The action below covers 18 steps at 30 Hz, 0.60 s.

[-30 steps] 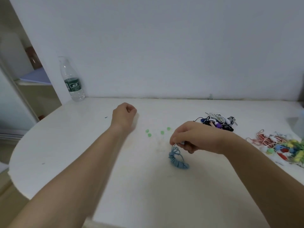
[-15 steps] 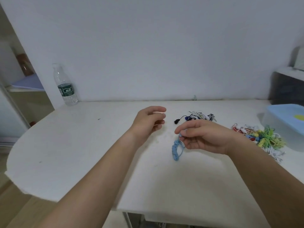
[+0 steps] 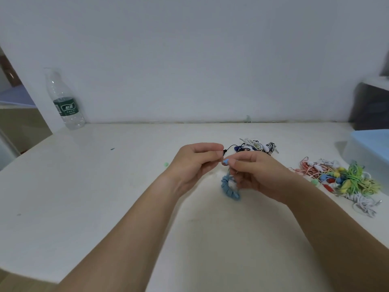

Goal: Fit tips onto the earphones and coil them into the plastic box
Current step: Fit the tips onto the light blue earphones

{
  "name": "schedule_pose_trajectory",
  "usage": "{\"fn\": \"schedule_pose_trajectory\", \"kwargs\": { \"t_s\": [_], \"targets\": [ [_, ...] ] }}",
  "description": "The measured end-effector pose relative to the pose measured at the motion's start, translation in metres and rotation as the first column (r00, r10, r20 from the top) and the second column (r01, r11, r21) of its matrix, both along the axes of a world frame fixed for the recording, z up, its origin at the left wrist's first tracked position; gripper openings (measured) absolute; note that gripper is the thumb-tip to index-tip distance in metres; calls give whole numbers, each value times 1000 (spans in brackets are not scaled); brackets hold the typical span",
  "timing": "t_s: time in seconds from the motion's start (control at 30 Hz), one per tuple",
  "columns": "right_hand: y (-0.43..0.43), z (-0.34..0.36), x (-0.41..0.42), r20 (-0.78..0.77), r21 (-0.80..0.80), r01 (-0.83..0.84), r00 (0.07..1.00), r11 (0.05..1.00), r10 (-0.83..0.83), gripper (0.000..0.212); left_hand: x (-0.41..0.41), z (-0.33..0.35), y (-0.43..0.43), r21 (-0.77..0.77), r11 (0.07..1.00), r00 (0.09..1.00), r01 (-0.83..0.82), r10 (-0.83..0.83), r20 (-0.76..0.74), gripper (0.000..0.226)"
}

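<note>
The left hand (image 3: 195, 165) has come across from the loose tips and now meets the right hand (image 3: 259, 175) above the white tabletop (image 3: 105, 207). The right thumb and forefinger pinch the bud of the light-blue wired earphone (image 3: 228, 187), its bundled cable dangling below. The left fingers curl tight against that bud; whether they hold a tip, I cannot tell. Fitting looks imminent. The translucent plastic box with its pale blue lid (image 3: 368, 148) waits far right.
</note>
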State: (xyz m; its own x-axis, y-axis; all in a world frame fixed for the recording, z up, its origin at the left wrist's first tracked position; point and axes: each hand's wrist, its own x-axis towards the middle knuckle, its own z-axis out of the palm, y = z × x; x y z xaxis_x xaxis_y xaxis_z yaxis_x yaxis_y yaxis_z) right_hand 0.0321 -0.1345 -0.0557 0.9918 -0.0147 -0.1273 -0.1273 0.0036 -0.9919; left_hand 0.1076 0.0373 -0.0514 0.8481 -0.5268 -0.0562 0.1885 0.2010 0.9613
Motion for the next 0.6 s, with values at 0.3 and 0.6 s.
{"fn": "schedule_pose_trajectory", "kwargs": {
  "t_s": [0.3,0.6],
  "targets": [
    [-2,-6,2,110,-226,157,985,962,-134,20,8,-3,26,423,895,922,-144,-34,385,12],
    [-6,-13,-1,186,-482,187,977,856,-108,19,-3,-8,22,825,464,628,-321,-548,553,14]
  ]
}}
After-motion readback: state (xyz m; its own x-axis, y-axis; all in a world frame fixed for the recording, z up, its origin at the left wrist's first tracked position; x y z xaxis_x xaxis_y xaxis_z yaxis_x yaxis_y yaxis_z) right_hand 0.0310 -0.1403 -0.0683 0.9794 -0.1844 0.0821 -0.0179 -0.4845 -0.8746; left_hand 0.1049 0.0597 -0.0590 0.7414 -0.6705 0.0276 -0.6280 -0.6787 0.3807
